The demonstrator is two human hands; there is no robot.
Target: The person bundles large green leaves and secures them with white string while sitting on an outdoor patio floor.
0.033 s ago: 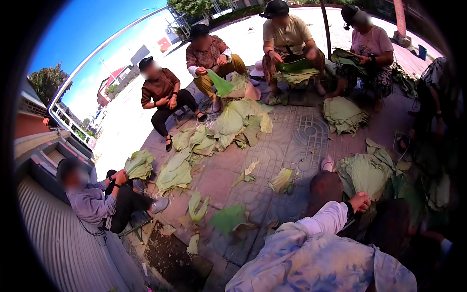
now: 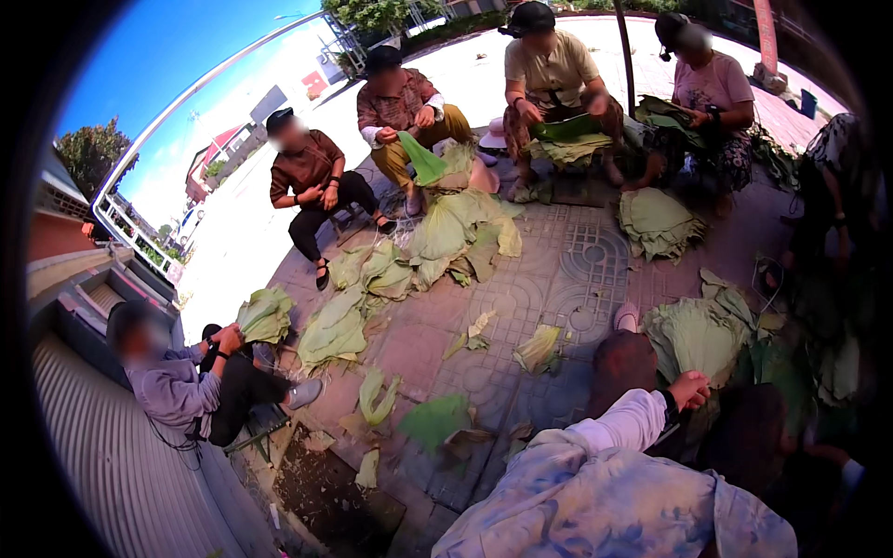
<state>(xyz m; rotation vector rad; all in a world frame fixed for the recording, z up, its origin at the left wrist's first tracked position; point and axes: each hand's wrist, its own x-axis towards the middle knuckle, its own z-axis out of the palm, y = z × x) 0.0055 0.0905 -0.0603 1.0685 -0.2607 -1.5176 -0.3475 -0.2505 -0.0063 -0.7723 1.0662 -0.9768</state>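
Observation:
My left hand (image 2: pixel 689 390), with a black band at the wrist and a pale lilac sleeve, is closed at the narrow lower end of a bundle of large pale green leaves (image 2: pixel 696 335). The leaves fan out away from me, just beyond my knees. My fingers curl in at the gathered end, and the exact grip is partly hidden. My right hand cannot be made out; the area right of my knees lies in deep shade.
More leaf piles lie at centre (image 2: pixel 446 232) and far right (image 2: pixel 659 223). Loose leaf pieces (image 2: pixel 437 420) are scattered over the paving (image 2: pixel 484 372). Several people sit around, handling leaves; one in lilac (image 2: pixel 177 391) sits at left by a corrugated metal sheet (image 2: pixel 112 446).

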